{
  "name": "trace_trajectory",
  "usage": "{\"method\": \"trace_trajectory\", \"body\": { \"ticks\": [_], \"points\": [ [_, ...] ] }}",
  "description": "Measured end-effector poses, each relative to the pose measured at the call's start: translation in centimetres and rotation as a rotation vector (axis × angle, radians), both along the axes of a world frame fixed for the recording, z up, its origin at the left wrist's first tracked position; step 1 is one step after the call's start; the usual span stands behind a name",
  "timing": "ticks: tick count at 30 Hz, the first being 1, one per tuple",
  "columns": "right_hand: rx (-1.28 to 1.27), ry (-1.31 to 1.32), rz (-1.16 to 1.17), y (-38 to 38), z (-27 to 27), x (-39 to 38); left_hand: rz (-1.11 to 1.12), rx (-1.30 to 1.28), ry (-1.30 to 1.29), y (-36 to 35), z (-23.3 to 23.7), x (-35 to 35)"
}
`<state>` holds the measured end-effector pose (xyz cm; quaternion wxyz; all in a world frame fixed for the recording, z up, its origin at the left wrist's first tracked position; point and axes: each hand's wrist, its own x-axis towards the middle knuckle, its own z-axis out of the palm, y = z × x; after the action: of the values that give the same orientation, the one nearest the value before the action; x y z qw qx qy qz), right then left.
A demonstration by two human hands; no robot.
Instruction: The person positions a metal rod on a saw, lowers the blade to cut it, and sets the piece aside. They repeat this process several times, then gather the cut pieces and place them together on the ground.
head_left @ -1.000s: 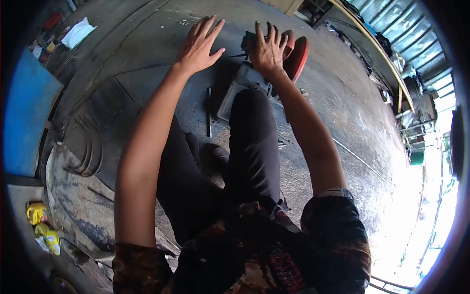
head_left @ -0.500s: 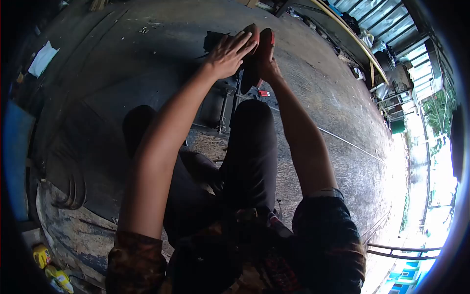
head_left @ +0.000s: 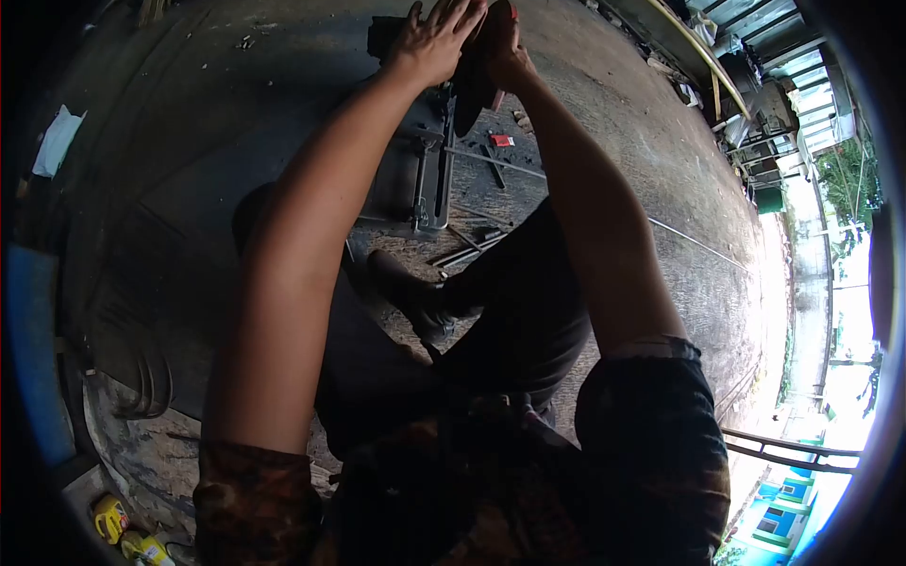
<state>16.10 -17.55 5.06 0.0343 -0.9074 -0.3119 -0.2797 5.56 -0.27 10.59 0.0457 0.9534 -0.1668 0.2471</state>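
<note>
At the top of the view stands what looks like a cut-off saw, with a dark rounded guard [head_left: 471, 102] and a flat metal base [head_left: 441, 193] carrying a clamp screw [head_left: 420, 179]. My left hand [head_left: 437, 42] lies over its upper part with the fingers stretched out. Beside it, my right hand [head_left: 511, 68] is closed around a dark red-tipped part, probably the handle; its fingers are partly hidden. The top of the saw runs out of view. A small red piece [head_left: 501, 141] lies on the floor by the base.
Several metal bars [head_left: 469, 249] lie near my shoe [head_left: 406, 288]. A thin rod [head_left: 694, 240] stretches right across the floor. White sheet material [head_left: 58, 141] is at the left, yellow containers [head_left: 110, 518] at lower left. Clutter and a long pole [head_left: 700, 57] line the upper right.
Both hands and the saw now appear higher in the view. My raised knee has swung right and down, uncovering the shoe, the metal bars and more of the saw's base.
</note>
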Motion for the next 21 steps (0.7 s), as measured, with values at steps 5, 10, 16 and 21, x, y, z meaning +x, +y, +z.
{"method": "trace_trajectory", "body": {
  "ticks": [5, 10, 16, 21],
  "points": [
    [0.104, -0.166, 0.339, -0.9, -1.0, 4.2, 0.026, 0.037, 0.034, -0.1, 1.6, 1.1],
    [-0.247, -0.426, 0.141, -0.8, -1.0, 3.8, 0.008, 0.052, 0.009, 0.3, 1.2, 2.1],
    [0.17, 0.424, -0.127, 0.5, 5.0, -2.8, 0.024, 0.041, 0.065, -0.6, 2.8, 0.3],
    [0.364, 0.642, -0.232, 0.2, 6.1, -5.2, -0.068, -0.096, -0.011, -0.3, 0.4, -0.9]
  ]
}}
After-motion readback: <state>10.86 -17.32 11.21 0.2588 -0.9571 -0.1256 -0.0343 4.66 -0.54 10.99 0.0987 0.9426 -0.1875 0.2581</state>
